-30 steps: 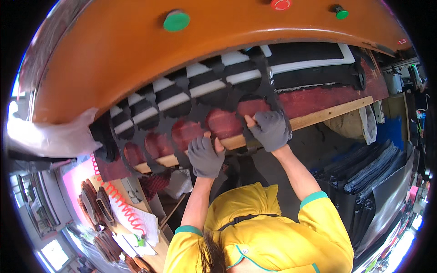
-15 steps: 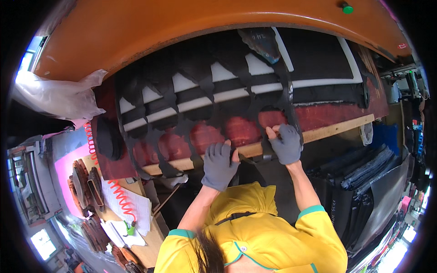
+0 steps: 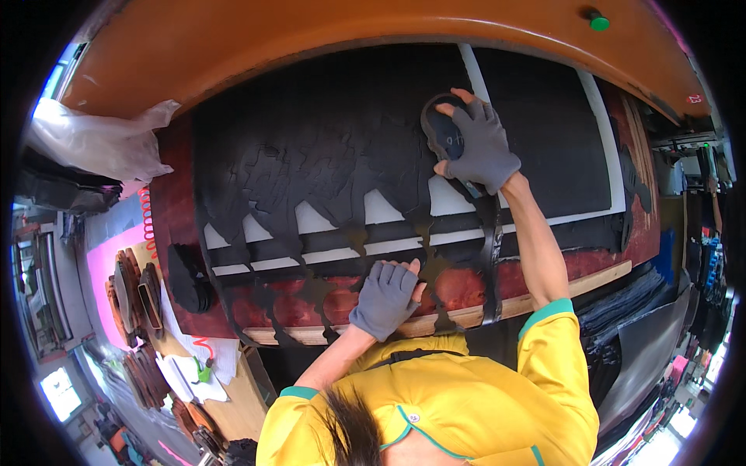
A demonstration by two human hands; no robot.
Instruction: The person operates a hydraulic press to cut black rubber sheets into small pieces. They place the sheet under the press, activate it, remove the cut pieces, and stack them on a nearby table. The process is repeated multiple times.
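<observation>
Red-brown is the work surface (image 3: 458, 289), with a pale wooden strip (image 3: 590, 281) along its near edge and an orange machine hood (image 3: 311, 31) curving above it. On the hood sits a round green button (image 3: 598, 21). A clear plastic bag (image 3: 101, 144) lies at the left, and a coiled red hose (image 3: 148, 221) hangs below it. The black cut-out sheet (image 3: 311, 171) covers the surface. The right hand (image 3: 478, 144) has its fingers closed around a dark oval piece (image 3: 445, 132) upon the sheet. The left hand (image 3: 386, 299) lies flat on the sheet's lower strips, fingers together.
</observation>
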